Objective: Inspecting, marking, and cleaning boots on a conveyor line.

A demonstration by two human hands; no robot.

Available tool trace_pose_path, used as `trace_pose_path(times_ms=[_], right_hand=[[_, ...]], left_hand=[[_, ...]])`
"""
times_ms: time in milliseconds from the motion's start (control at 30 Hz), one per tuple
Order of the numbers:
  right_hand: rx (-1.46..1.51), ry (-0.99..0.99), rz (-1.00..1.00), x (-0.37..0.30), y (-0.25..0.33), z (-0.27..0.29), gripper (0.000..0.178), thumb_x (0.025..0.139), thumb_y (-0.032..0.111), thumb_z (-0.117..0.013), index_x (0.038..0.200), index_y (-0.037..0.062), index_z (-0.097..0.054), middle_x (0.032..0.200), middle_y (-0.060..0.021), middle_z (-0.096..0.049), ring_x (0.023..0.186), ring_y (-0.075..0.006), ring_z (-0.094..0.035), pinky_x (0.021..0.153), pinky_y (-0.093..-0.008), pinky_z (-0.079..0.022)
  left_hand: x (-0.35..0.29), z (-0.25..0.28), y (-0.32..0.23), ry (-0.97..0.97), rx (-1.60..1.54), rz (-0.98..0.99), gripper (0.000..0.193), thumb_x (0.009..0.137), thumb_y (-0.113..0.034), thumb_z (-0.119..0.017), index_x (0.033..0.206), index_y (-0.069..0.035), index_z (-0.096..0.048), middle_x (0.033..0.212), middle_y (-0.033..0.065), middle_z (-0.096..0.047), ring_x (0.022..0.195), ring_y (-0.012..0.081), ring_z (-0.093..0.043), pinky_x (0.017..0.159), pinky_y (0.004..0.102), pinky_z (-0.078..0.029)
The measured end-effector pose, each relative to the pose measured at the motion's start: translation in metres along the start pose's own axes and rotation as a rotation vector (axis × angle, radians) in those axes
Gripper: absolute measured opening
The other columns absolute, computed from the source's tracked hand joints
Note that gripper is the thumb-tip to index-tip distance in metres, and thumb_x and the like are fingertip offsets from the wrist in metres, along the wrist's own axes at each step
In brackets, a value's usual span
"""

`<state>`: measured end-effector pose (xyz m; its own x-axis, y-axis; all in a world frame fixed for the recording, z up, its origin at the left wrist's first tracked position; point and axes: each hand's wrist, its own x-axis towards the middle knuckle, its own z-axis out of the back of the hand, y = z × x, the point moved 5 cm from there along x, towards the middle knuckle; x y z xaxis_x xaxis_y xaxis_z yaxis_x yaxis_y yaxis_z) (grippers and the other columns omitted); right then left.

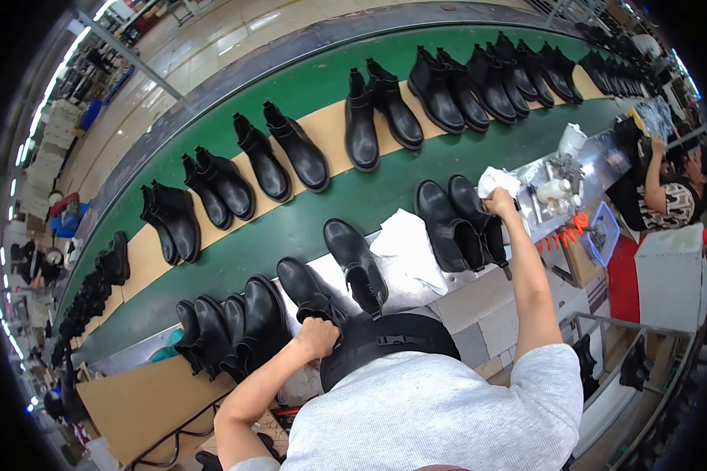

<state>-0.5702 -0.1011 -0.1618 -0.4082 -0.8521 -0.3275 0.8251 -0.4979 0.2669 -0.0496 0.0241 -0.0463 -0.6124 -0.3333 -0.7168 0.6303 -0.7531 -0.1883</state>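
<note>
At the near edge of the bench, my left hand (318, 336) is closed on the shaft of a black ankle boot (300, 284), whose toe points away from me. My right hand (498, 202), reaching out to the right, grips a bunched white cloth (496, 180). Just left of that hand stand two black boots (440, 216), side by side. Another single boot (352, 251) stands between my two hands, with a crumpled white cloth (410, 250) lying beside it. More black boots (259, 314) are grouped to the left of my left hand.
Pairs of black boots (361, 129) line tan paper on a green conveyor belt (306, 216). To the right, a metal tray (538, 216) bears white bottles (556, 190), near a coiled orange hose (565, 233) and a blue basket (602, 235). Another person (668, 188) works at the far right.
</note>
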Motion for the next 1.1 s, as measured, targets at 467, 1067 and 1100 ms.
trace_pose_path(times_ms=[467, 1067, 1100], right_hand=[[0.088, 0.043, 0.182, 0.01, -0.031, -0.013, 0.034, 0.073, 0.028, -0.054, 0.069, -0.0044, -0.063, 0.056, -0.0184, -0.057, 0.054, -0.0215, -0.058, 0.056, -0.0378, -0.044], [0.669, 0.581, 0.782, -0.281, 0.393, -0.026, 0.039, 0.095, 0.032, -0.037, 0.089, -0.0009, -0.058, 0.056, -0.0017, -0.045, 0.053, -0.0097, -0.044, 0.05, -0.0255, -0.036], [0.649, 0.564, 0.738, -0.281, 0.395, -0.03, 0.041, 0.095, 0.033, -0.037, 0.086, -0.0018, -0.058, 0.055, -0.0039, -0.049, 0.052, -0.012, -0.047, 0.05, -0.0271, -0.038]], left_hand=[[-0.105, 0.033, 0.097, -1.19, -2.448, -0.083, 0.042, 0.087, -0.027, -0.055, 0.114, 0.006, -0.052, 0.11, 0.0182, -0.058, 0.097, 0.0285, -0.059, 0.088, 0.0381, -0.047], [-0.07, 0.015, 0.072, -1.366, -2.356, 0.08, 0.061, 0.092, -0.048, -0.037, 0.113, 0.006, -0.053, 0.113, 0.0147, -0.057, 0.103, 0.021, -0.056, 0.091, 0.0318, -0.043], [-0.068, 0.013, 0.072, -1.363, -2.362, 0.068, 0.06, 0.092, -0.048, -0.036, 0.113, 0.006, -0.053, 0.113, 0.0143, -0.057, 0.104, 0.0201, -0.055, 0.092, 0.031, -0.042]])
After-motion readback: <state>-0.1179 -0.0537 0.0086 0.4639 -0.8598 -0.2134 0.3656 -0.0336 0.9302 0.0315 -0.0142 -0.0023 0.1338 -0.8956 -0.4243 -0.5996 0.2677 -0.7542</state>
